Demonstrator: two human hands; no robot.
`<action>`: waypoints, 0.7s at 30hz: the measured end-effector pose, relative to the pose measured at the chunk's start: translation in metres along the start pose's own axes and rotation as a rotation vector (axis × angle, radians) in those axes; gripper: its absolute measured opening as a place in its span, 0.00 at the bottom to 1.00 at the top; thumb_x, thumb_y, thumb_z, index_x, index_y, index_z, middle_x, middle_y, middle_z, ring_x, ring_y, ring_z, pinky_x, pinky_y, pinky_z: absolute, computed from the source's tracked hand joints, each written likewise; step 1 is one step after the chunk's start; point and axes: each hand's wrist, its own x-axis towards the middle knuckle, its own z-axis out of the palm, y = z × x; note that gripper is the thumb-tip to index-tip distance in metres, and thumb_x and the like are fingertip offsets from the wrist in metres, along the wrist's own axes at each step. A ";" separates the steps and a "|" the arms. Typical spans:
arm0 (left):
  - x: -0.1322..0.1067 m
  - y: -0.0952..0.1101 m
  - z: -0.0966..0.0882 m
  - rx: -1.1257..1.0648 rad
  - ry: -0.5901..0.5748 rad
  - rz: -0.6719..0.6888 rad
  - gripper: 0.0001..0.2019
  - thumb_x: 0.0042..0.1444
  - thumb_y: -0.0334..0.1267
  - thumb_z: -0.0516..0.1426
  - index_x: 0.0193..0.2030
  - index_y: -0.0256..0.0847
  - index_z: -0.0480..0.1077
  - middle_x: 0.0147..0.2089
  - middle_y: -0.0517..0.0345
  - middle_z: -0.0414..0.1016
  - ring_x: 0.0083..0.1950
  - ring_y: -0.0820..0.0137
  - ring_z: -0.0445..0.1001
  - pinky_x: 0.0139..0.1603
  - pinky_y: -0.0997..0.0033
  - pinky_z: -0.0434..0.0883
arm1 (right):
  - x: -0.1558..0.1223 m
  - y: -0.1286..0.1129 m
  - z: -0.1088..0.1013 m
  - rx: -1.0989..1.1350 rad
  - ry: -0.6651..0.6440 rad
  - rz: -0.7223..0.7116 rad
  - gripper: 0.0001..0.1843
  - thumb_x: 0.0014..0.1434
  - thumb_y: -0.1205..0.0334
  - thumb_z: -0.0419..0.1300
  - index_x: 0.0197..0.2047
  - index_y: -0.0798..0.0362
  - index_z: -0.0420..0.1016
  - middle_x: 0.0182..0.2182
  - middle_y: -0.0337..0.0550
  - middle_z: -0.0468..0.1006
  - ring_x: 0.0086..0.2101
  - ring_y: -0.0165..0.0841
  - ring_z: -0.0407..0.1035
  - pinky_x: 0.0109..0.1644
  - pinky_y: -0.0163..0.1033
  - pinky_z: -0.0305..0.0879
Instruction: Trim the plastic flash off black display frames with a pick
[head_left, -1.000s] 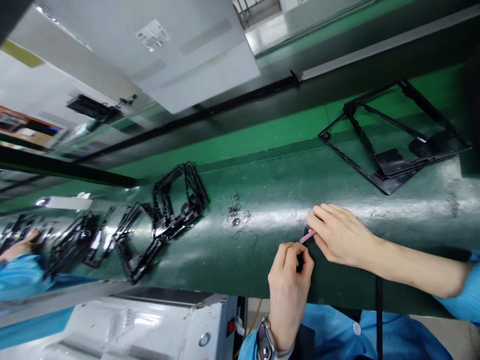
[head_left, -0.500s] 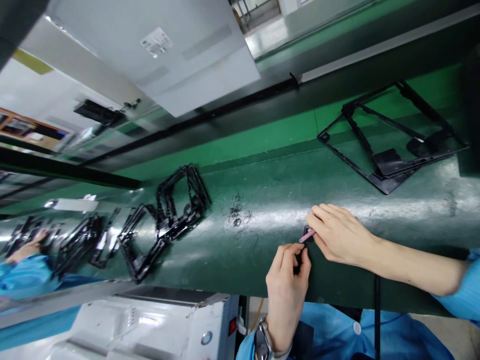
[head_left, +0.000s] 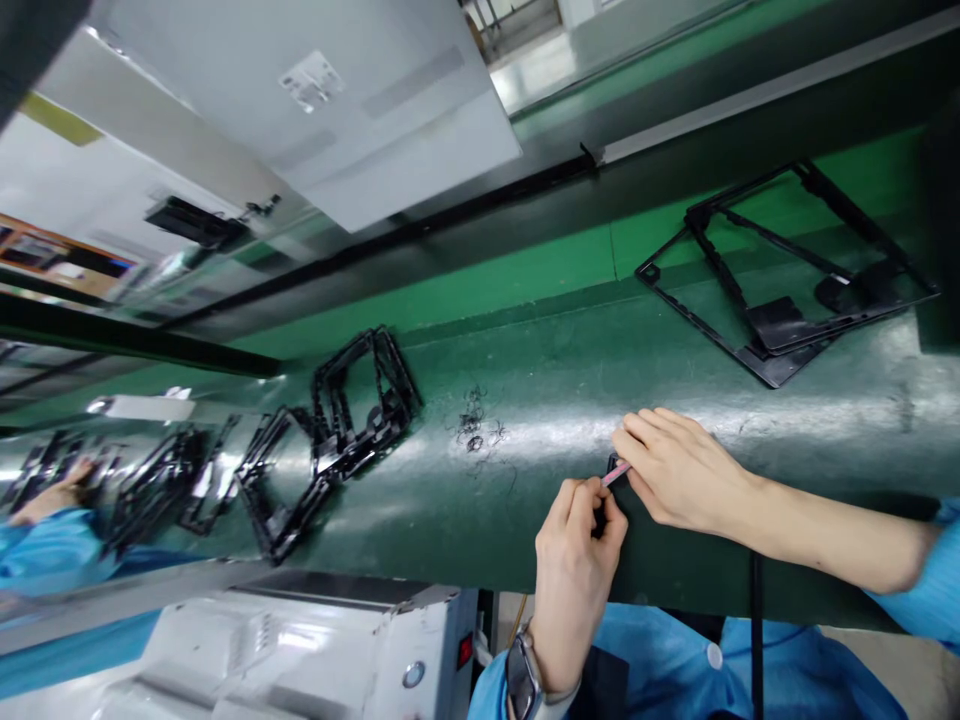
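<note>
My right hand (head_left: pixel 679 465) is closed over a slim pink stick-like tool (head_left: pixel 615 475), its wrist resting low above the green work surface (head_left: pixel 450 525). The tool points down and left to the fingertips of my left hand (head_left: pixel 576 535). Those fingers are bent and pinched together; whatever sits between them is hidden. A small black piece (head_left: pixel 611 462) shows beside the tool at my right fingertips, mostly covered. Left of my hands lies a scatter of thin black shavings (head_left: pixel 474 435).
Two overlapping black plastic frames (head_left: pixel 776 365) lie at the right. More black frames (head_left: pixel 367 440) are piled to the left, where a co-worker's hand (head_left: pixel 52 498) is among parts. A white machine (head_left: pixel 360 660) stands at the near edge; a grey panel (head_left: pixel 420 130) hangs above.
My left hand has shifted slightly right and up, so its fingertips now meet the end of the pink tool. My right hand has hardly moved.
</note>
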 end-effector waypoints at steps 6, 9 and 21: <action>-0.004 -0.006 -0.002 -0.068 -0.017 -0.032 0.08 0.66 0.27 0.55 0.36 0.43 0.67 0.31 0.64 0.67 0.28 0.74 0.67 0.31 0.75 0.68 | 0.000 0.000 0.000 0.011 0.004 -0.004 0.08 0.61 0.74 0.57 0.43 0.54 0.71 0.39 0.47 0.74 0.40 0.43 0.68 0.48 0.46 0.61; -0.010 -0.009 -0.004 -0.107 -0.005 -0.056 0.06 0.66 0.29 0.57 0.39 0.43 0.69 0.33 0.64 0.69 0.30 0.74 0.70 0.33 0.76 0.70 | 0.000 0.000 0.000 0.023 -0.007 0.001 0.09 0.61 0.74 0.58 0.43 0.54 0.71 0.39 0.47 0.74 0.40 0.43 0.68 0.48 0.46 0.60; -0.002 -0.003 0.002 -0.038 0.000 -0.096 0.07 0.68 0.31 0.56 0.36 0.43 0.68 0.31 0.65 0.66 0.26 0.74 0.66 0.29 0.75 0.66 | 0.000 0.000 0.000 0.018 0.007 -0.006 0.08 0.62 0.74 0.57 0.44 0.54 0.71 0.39 0.48 0.73 0.40 0.43 0.68 0.48 0.45 0.61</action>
